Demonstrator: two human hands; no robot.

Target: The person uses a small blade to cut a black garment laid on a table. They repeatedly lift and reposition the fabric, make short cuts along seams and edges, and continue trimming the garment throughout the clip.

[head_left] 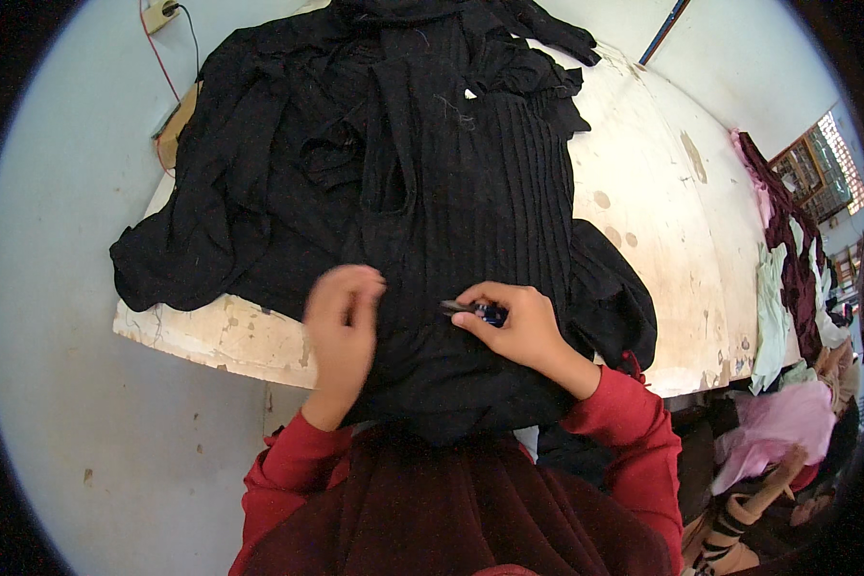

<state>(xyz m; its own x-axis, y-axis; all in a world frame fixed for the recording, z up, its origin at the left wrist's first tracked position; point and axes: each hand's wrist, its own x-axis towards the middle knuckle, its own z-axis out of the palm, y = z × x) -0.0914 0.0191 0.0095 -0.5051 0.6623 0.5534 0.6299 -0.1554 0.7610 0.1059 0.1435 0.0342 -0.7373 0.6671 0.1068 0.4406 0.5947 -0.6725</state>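
Observation:
A black garment [480, 182] with rows of narrow pleats on its right half lies crumpled across a pale, worn tabletop [658, 173]. Loose pale threads show on the upper pleats. My left hand [341, 331] is over the lower middle of the garment, slightly blurred, its fingers curled toward the thumb; whatever they may hold is hidden. To its right, my right hand [514, 326] grips a small dark tool [485, 313] that looks like thread snips, held low over the pleats, pointing left.
A wall socket [162, 13] with cords is at top left, above a wooden block [173, 134] by the table's edge. Maroon [797, 283] and mint [770, 317] garments lie along the table's right end. Pink cloth [778, 432] is piled below, at right.

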